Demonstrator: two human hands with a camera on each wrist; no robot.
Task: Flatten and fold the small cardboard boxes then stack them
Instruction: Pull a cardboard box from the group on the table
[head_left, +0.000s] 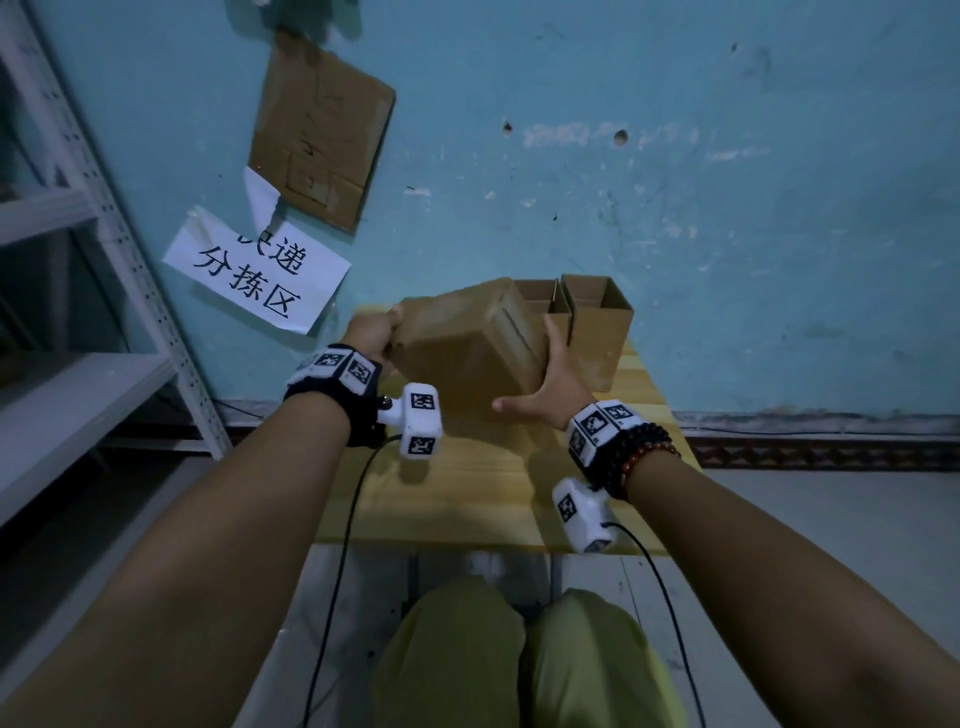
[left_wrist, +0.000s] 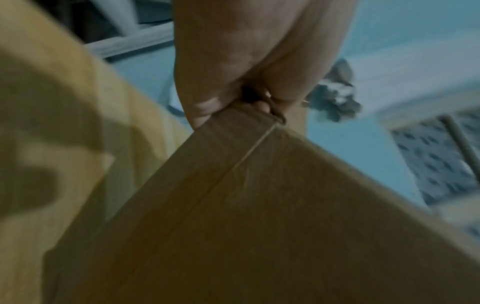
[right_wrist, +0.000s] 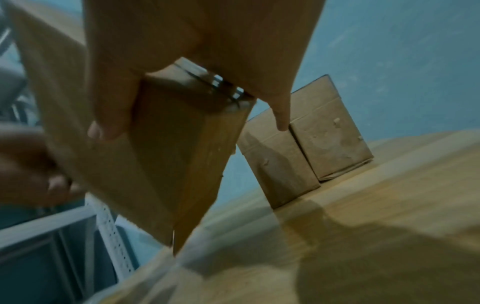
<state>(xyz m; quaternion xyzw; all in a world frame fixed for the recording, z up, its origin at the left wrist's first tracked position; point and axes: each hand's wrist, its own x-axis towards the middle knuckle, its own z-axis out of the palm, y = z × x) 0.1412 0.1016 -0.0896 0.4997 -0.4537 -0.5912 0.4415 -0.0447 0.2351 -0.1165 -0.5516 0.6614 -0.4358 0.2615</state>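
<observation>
A brown cardboard box (head_left: 467, 348), still in box shape, is held tilted in the air over the wooden table (head_left: 467, 493). My left hand (head_left: 371, 332) grips its upper left edge, and in the left wrist view the thumb and fingers (left_wrist: 207, 107) pinch a corner of the box (left_wrist: 259, 205). My right hand (head_left: 545, 384) holds the lower right side, thumb under the near face and fingers up the end with the closed flaps. In the right wrist view that hand (right_wrist: 182, 61) clasps the box (right_wrist: 161, 154).
Two open-topped cardboard boxes (head_left: 597, 322) (head_left: 540, 301) stand side by side at the table's far right against the blue wall, also in the right wrist view (right_wrist: 280, 164) (right_wrist: 332, 133). A white metal shelf (head_left: 78, 312) stands at the left. A paper sign (head_left: 260, 275) hangs on the wall.
</observation>
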